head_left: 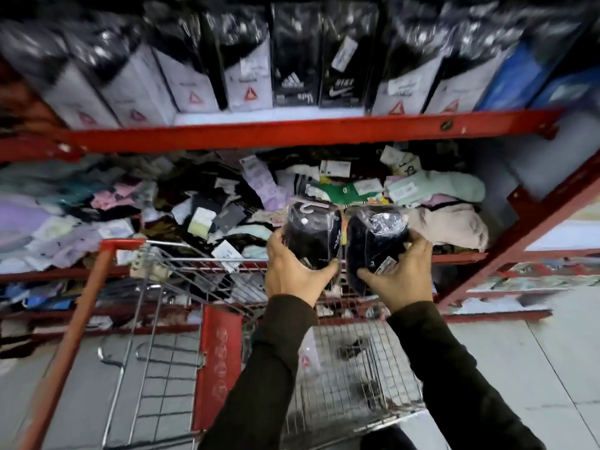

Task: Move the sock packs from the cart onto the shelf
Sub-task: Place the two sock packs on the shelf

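Note:
My left hand grips a black sock pack in clear wrap. Beside it, my right hand grips a second dark sock pack. Both packs are held upright, side by side, above the wire cart and in front of the middle shelf. Inside the cart a white pack and a small dark item lie on the mesh. On the red upper shelf stands a row of boxed sock packs, black on top and white below.
The middle shelf holds a loose heap of mixed socks in many colours. The cart's red handle runs down the left. A red shelf upright slants at the right. Pale floor tiles lie to the right.

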### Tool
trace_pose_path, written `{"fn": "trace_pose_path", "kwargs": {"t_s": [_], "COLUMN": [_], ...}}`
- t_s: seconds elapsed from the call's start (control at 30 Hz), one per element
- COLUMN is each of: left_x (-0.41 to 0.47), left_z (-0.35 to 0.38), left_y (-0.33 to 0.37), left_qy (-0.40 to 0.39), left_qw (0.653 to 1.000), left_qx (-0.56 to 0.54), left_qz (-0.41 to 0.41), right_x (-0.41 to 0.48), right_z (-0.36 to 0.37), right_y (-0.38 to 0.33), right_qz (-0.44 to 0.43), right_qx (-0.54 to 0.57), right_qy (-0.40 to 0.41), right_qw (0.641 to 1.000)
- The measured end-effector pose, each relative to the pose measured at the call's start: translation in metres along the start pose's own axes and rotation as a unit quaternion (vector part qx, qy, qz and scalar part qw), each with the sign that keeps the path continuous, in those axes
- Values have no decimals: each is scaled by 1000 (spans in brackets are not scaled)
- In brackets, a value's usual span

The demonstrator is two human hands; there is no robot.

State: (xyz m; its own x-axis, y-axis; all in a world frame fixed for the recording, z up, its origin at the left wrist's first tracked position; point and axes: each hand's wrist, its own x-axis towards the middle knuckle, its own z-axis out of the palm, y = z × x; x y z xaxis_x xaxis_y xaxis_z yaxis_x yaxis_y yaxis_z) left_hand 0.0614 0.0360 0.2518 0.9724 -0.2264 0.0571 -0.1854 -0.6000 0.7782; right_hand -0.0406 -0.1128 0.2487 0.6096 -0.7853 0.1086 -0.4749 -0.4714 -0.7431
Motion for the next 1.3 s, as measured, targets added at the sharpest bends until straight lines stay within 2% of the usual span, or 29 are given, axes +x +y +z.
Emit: {"fn": "trace_pose_path", "kwargs": {"t_s": [0.1, 0.23, 0.43, 0.63, 0.8, 0.97, 1.13, 1.3], "left_x": [11, 37, 96, 165, 202, 212, 211, 212], "left_z": [-23, -52, -74, -80, -66, -41, -29, -30], "left_y": [22, 58, 116, 145, 143, 142, 145, 147], "left_qy": [42, 108, 173, 209, 185, 161, 158, 112], "left_qw": [998, 988, 953, 942, 957, 973, 980, 986], "left_qx": [-3, -66, -160, -187, -180, -125, -87, -70], "left_qz": [40, 90, 190, 185, 133, 104, 85, 101], "right_x": [12, 40, 88, 150, 187, 196, 190, 191], "right_z": [-16, -38, -52, -21, 11, 25, 35, 33], "right_y": [-26, -67, -128, -173, -177, -170, -168, -167], "right_qz": [-49, -114, -177, -193, -189, -197, -160, -143], "right_qx": [57, 131, 158, 240, 242, 204, 66, 78], "right_qy": [31, 88, 148, 198, 211, 233, 278, 231], "right_qw": [997, 981, 960, 930, 928, 930, 945, 959]}}
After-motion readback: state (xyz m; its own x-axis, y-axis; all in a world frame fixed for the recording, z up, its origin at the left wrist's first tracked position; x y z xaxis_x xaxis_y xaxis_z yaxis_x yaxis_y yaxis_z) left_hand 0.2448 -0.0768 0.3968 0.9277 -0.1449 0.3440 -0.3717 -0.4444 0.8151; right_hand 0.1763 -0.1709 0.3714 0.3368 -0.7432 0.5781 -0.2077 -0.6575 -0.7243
